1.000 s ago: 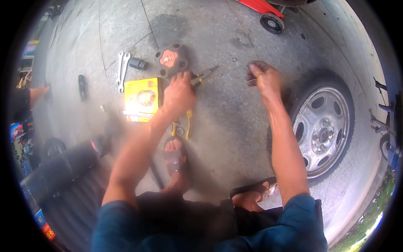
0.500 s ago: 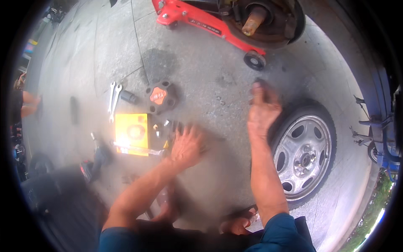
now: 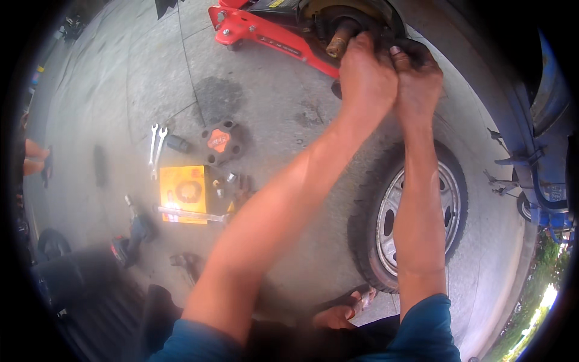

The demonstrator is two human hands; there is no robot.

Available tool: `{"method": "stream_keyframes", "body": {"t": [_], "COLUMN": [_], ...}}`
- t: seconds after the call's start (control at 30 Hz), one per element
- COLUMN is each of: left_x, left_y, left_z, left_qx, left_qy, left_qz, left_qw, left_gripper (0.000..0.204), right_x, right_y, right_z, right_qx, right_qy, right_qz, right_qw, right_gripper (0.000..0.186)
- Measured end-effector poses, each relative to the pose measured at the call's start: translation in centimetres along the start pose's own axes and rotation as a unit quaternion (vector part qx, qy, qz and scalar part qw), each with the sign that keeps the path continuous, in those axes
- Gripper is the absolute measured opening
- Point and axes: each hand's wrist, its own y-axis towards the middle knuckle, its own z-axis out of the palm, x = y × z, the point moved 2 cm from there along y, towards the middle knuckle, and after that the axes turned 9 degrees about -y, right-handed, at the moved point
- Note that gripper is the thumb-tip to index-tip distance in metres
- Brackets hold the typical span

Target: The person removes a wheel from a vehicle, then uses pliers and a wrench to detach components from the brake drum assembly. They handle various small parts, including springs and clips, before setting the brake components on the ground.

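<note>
Both my hands are up at the wheel hub assembly, whose rusty spindle (image 3: pixel 341 41) juts toward me from a dark round backing plate (image 3: pixel 309 13). My left hand (image 3: pixel 369 75) is just right of the spindle, fingers curled in against the plate. Close beside it, my right hand (image 3: pixel 420 84) is bent at the plate's right edge, fingers closed around something dark. What either hand grips is hidden by the fingers and the shadow.
A red floor jack (image 3: pixel 265 37) lies under the hub. The removed wheel (image 3: pixel 368 223) rests below my right forearm. Left on the concrete are spanners (image 3: pixel 158 148), a socket (image 3: pixel 178 143), a hub cap (image 3: pixel 221 142), a yellow box (image 3: pixel 181 187), a cordless tool (image 3: pixel 137 229) and a hammer (image 3: pixel 187 265).
My left hand has risen from the small parts beside the yellow box to the hub. My right hand has moved up and right to the backing plate. The view has shifted slightly.
</note>
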Motion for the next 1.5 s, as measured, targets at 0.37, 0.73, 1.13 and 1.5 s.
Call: {"method": "stream_keyframes", "body": {"t": [0.37, 0.73, 1.13, 1.5], "left_x": [0.5, 1.3, -7.4, 0.8], "left_y": [0.1, -1.2, -14.7, -21.5], "left_z": [0.2, -3.9, -43.3, -43.1], "left_qx": [-0.044, 0.111, 0.275, 0.379], "left_qy": [0.023, 0.192, 0.545, 0.627], "left_qz": [-0.034, 0.065, -0.285, -0.102], "left_qw": [0.998, 0.973, 0.739, 0.673], "left_gripper": [0.020, 0.022, 0.019, 0.031], "right_x": [0.2, -0.4, -3.3, 0.6], "right_y": [-0.6, -4.7, -23.8, -28.4], "right_z": [-0.1, 0.2, 6.6, 5.6], "right_qx": [0.012, 0.111, 0.341, 0.465], "right_qy": [0.004, 0.136, -0.131, -0.024], "right_qz": [0.008, 0.049, 0.010, 0.147], "right_qw": [1.000, 0.983, 0.931, 0.872], "right_gripper": [0.019, 0.018, 0.037, 0.033]}}
